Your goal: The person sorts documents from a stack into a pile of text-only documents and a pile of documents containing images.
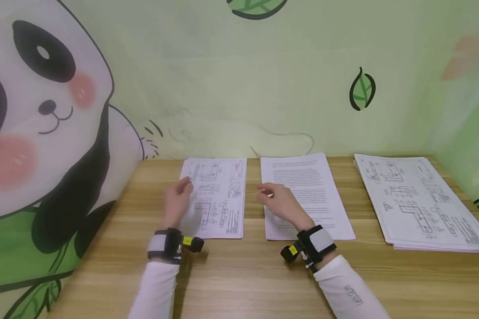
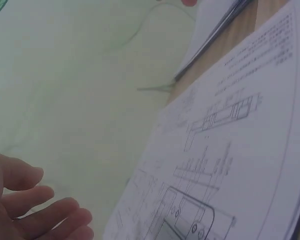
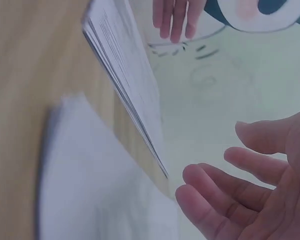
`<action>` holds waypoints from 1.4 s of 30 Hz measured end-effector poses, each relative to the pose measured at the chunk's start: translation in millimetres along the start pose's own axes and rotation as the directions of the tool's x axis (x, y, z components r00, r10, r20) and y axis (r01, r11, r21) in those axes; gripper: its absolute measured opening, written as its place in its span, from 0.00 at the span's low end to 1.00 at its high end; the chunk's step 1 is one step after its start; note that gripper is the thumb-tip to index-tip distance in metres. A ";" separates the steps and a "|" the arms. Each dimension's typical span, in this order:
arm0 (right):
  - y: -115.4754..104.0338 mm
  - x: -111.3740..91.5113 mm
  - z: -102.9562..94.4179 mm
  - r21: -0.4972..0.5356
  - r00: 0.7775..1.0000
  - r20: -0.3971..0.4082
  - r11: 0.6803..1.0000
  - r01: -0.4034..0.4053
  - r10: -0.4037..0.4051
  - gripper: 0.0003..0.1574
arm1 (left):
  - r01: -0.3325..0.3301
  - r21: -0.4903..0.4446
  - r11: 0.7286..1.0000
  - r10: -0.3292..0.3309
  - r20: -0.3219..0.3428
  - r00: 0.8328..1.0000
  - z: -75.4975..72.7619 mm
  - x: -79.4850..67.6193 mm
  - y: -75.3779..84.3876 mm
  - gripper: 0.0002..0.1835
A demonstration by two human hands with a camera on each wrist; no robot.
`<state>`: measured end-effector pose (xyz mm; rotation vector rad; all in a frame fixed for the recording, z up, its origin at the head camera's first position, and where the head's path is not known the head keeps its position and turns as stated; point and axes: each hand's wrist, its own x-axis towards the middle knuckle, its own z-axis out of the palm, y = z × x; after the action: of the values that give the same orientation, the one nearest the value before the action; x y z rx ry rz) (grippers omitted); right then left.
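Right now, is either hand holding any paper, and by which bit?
Nothing is held. The left hand is by the leftmost drawings, the right hand by the text pages, and both are empty.

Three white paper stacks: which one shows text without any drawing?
The middle white paper stack; the left white paper stack and right white paper stack show line drawings.

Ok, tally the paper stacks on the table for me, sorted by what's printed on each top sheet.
Technical-drawing stacks: 2
Text-page stack: 1
Total: 3
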<state>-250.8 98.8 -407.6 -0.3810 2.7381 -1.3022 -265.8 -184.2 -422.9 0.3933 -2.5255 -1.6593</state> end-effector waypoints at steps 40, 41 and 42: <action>157.4 -98.6 -206.0 -0.352 0.949 -0.267 0.899 -0.259 0.169 0.41 | -0.155 -0.142 0.978 0.199 0.385 0.901 121.5 -55.0 54.5 0.22; 159.7 -100.4 -208.1 -0.338 0.944 -0.264 0.898 -0.280 0.196 0.42 | -0.156 -0.146 0.977 0.202 0.397 0.895 126.4 -57.3 57.3 0.21; 161.7 -101.6 -209.8 -0.330 0.941 -0.262 0.897 -0.294 0.213 0.43 | -0.158 -0.156 0.975 0.209 0.411 0.887 131.4 -59.4 60.1 0.21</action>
<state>-221.3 380.9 -402.6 0.1138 3.0834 -0.8109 -247.0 -29.1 -417.4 -0.2460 -2.6180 -1.9807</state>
